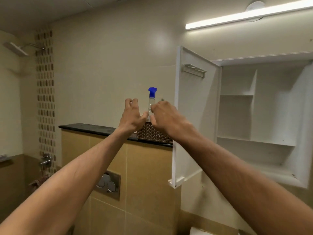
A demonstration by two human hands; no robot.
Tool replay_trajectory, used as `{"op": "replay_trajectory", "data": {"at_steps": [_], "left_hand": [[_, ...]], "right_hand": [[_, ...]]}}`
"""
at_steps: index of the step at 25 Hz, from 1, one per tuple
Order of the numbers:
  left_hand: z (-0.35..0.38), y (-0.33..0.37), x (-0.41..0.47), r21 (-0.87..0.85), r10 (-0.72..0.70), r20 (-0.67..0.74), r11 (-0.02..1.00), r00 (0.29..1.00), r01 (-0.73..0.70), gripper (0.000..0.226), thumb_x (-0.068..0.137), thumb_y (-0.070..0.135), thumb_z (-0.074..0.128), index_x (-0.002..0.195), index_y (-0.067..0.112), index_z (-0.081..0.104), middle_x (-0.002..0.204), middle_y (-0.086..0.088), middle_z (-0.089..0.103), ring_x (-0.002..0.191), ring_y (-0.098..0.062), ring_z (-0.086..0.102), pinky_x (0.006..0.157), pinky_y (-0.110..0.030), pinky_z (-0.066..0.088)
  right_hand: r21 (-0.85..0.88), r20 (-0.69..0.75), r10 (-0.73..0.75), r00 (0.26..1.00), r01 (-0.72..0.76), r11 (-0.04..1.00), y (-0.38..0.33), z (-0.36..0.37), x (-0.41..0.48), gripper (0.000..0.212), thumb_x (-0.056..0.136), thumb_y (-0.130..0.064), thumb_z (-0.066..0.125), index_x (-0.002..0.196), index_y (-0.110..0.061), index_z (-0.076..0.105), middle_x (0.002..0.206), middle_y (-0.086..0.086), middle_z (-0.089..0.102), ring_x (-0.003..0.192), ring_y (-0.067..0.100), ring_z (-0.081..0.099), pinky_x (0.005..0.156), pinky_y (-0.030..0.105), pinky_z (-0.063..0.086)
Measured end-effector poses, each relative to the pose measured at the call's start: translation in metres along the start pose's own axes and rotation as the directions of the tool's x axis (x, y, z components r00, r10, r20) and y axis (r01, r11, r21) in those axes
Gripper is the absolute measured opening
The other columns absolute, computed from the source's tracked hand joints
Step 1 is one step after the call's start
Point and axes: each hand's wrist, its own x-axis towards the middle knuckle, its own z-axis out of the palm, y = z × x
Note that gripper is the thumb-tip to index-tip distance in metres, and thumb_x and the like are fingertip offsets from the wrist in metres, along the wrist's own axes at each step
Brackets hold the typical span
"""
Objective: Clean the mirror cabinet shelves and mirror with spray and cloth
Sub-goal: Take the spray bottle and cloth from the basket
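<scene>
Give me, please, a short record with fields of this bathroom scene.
spray bottle: upright on the black ledge, blue top
left hand: beside the bottle, holding nothing
right hand: at the bottle; grip unclear
patterned brown item: on the ledge, partly hidden by the wrists
cabinet door: swung open
shelves: white, in view

A tube light [245,15] is seen glowing up top. A shower head [15,48] is spotted far left, a tap [45,160] below it. A patterned box [152,133] is set on a black ledge [88,128]. Below, a flush plate [108,184] with 2 buttons is mounted.
</scene>
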Motion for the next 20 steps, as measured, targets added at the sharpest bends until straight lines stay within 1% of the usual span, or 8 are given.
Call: {"op": "replay_trajectory", "data": {"at_steps": [3, 6, 8, 12, 15, 17, 18, 20], "left_hand": [[0.017, -0.024, 0.038, -0.049, -0.006, 0.022, 0.999, 1.000, 0.007, 0.060, 0.094, 0.032, 0.059, 0.141, 0.004, 0.034, 0.145, -0.014, 0.028, 0.116, -0.026, 0.049, 0.089, -0.029, 0.038], [0.042, -0.043, 0.077, -0.095, 0.037, 0.062, 0.995, 0.997, -0.031, 0.061, 0.092, 0.029, 0.059, 0.142, 0.003, 0.033, 0.145, -0.016, 0.028, 0.119, -0.028, 0.048, 0.093, -0.032, 0.040], [0.059, -0.058, 0.109, -0.147, 0.050, 0.087, 0.988, 0.995, -0.036, 0.063, 0.092, 0.031, 0.059, 0.141, 0.002, 0.033, 0.145, -0.016, 0.030, 0.121, -0.028, 0.047, 0.091, -0.030, 0.038], [0.092, -0.082, 0.162, -0.287, -0.016, 0.131, 0.956, 0.991, 0.053, 0.065, 0.092, 0.042, 0.059, 0.140, 0.005, 0.035, 0.143, -0.015, 0.035, 0.122, -0.026, 0.046, 0.090, -0.032, 0.038], [0.125, -0.090, 0.189, -0.424, -0.050, 0.224, 0.894, 0.973, 0.144, 0.068, 0.089, 0.047, 0.061, 0.139, 0.007, 0.037, 0.139, -0.012, 0.039, 0.120, -0.027, 0.048, 0.090, -0.034, 0.042], [0.145, -0.091, 0.197, -0.481, -0.030, 0.262, 0.863, 0.965, 0.157, 0.068, 0.087, 0.047, 0.064, 0.137, 0.008, 0.040, 0.133, -0.011, 0.042, 0.115, -0.026, 0.051, 0.090, -0.035, 0.046], [0.158, -0.092, 0.201, -0.496, -0.013, 0.273, 0.855, 0.962, 0.152, 0.068, 0.085, 0.047, 0.066, 0.135, 0.009, 0.041, 0.130, -0.010, 0.044, 0.112, -0.025, 0.052, 0.091, -0.036, 0.048], [0.182, -0.097, 0.206, -0.508, 0.003, 0.285, 0.848, 0.959, 0.148, 0.066, 0.083, 0.047, 0.069, 0.131, 0.010, 0.043, 0.125, -0.010, 0.049, 0.109, -0.025, 0.054, 0.093, -0.039, 0.049]], "right_hand": [[-0.106, 0.046, 0.084, 0.995, -0.079, 0.991, 0.006, 0.019, 0.055, 0.012, 0.093, -0.006, 0.053, 0.101, -0.004, 0.061, 0.088, 0.010, 0.051, 0.080, 0.028, 0.058, 0.079, 0.043, 0.056], [-0.118, -0.005, 0.182, 0.983, -0.181, 0.976, 0.005, 0.037, 0.102, 0.014, 0.089, -0.005, 0.056, 0.103, -0.005, 0.059, 0.083, 0.008, 0.043, 0.075, 0.029, 0.052, 0.067, 0.038, 0.050], [-0.106, -0.033, 0.224, 0.974, -0.227, 0.968, 0.005, 0.053, 0.136, 0.018, 0.089, -0.004, 0.057, 0.107, -0.004, 0.059, 0.089, 0.011, 0.044, 0.079, 0.031, 0.053, 0.067, 0.038, 0.048], [-0.164, 0.022, 0.397, 0.918, -0.388, 0.907, 0.032, 0.097, 0.186, 0.026, 0.092, -0.001, 0.052, 0.118, -0.003, 0.055, 0.112, 0.016, 0.052, 0.084, 0.026, 0.051, 0.072, 0.035, 0.045], [-0.298, 0.162, 0.549, 0.820, -0.490, 0.819, 0.066, 0.142, 0.202, 0.032, 0.093, -0.008, 0.059, 0.124, -0.004, 0.054, 0.111, 0.011, 0.057, 0.091, 0.025, 0.056, 0.077, 0.033, 0.047], [-0.336, 0.321, 0.620, 0.715, -0.527, 0.781, 0.090, 0.170, 0.204, 0.035, 0.089, -0.021, 0.067, 0.121, -0.006, 0.061, 0.110, 0.009, 0.064, 0.098, 0.026, 0.062, 0.085, 0.035, 0.050], [-0.373, 0.408, 0.648, 0.644, -0.530, 0.762, 0.104, 0.185, 0.210, 0.040, 0.087, -0.029, 0.069, 0.121, -0.009, 0.063, 0.113, 0.008, 0.065, 0.102, 0.027, 0.062, 0.089, 0.036, 0.049], [-0.459, 0.577, 0.676, 0.458, -0.502, 0.733, 0.123, 0.207, 0.212, 0.053, 0.086, -0.039, 0.070, 0.134, -0.018, 0.058, 0.134, 0.006, 0.058, 0.121, 0.030, 0.055, 0.103, 0.042, 0.043]]}}
